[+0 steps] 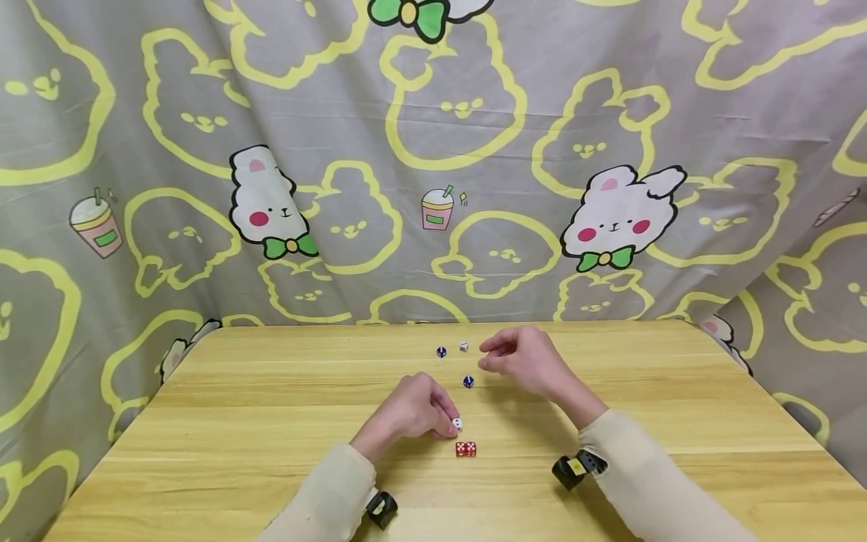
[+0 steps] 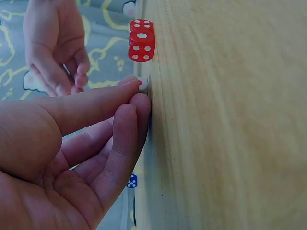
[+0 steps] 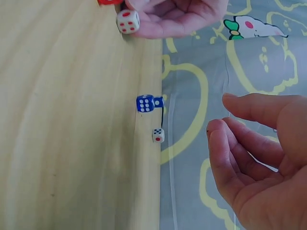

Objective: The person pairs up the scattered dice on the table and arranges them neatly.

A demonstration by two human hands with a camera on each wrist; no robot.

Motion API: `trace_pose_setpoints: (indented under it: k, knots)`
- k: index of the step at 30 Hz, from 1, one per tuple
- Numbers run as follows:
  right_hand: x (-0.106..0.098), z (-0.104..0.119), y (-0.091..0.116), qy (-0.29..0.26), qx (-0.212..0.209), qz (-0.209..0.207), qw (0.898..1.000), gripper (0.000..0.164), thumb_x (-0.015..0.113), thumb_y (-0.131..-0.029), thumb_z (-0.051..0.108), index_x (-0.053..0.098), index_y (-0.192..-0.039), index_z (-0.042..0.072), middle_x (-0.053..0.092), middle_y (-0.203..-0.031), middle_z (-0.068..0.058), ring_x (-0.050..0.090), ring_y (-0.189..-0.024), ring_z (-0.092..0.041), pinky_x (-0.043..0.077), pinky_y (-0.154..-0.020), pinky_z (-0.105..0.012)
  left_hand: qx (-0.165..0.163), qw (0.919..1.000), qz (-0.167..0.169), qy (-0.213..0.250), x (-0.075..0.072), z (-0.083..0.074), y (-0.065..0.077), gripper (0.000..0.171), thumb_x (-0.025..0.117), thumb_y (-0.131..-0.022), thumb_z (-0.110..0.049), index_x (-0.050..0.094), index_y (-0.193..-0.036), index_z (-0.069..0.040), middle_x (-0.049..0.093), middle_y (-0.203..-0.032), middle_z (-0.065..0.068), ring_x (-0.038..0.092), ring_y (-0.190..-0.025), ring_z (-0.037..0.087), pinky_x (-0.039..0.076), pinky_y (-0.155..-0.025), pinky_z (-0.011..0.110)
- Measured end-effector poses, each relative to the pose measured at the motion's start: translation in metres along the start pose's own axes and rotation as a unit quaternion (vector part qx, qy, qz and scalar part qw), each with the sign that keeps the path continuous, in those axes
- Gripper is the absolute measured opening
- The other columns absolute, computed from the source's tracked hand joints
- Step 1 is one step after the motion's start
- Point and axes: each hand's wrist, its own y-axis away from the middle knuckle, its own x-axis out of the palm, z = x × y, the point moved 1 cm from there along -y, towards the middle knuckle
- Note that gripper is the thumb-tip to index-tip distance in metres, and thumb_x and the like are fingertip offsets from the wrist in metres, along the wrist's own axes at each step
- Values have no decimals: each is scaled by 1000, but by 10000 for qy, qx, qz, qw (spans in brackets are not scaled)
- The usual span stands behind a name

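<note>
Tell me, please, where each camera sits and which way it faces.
Head: worn on the head, facing forward and down at the table and curtain; left hand, right hand and sleeves show.
Left wrist: worn there, facing past the left hand, which pinches a white die; red dice and right hand show too.
Right wrist: worn there, facing past the right hand toward the blue dice and another white die; left hand shows at top.
Both wrist views share the two hands, table and curtain.
</note>
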Motion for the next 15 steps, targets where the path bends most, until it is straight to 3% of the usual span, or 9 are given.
trace_pose_setpoints:
  k: [15]
  knots:
    - [3, -3, -34, -97, 215, -47, 9997, 29, 83, -93, 21, 79, -118, 7, 79, -100, -6, 71, -90, -18, 55, -76, -28, -5, 10000, 47, -12, 0, 2, -2, 14, 90, -79, 1, 79, -81, -6, 75, -72, 4, 70, -63, 15, 58, -63, 28]
